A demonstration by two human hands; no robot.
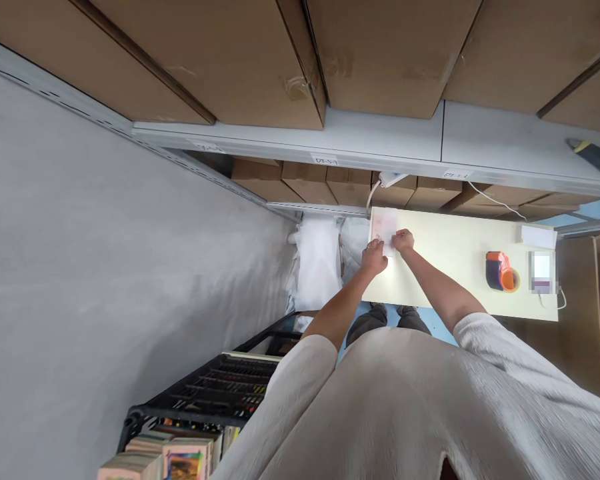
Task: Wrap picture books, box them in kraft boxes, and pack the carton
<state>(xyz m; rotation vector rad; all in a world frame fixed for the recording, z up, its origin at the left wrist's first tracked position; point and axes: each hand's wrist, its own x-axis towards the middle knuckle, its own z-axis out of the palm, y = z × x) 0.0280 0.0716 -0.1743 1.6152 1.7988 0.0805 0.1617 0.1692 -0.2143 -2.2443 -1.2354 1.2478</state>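
Note:
A flat, pale pink-and-white packet (386,223) lies at the left end of a cream-coloured table (445,267). Whether it is a wrapped book or a plastic bag is too small to make out. My left hand (375,257) grips its lower left edge, fingers curled in. At its right edge, my right hand (404,241) is closed in a pinch. Farther right on the tabletop sits an orange tape dispenser (501,271), apart from both hands.
Cardboard boxes (380,53) fill the grey shelf (290,143) above the table. White bags (320,260) are stacked left of it. A black crate (215,387) with books (185,460) stands lower left. A box cutter (595,157) lies on the shelf; a large carton (580,313) stands right.

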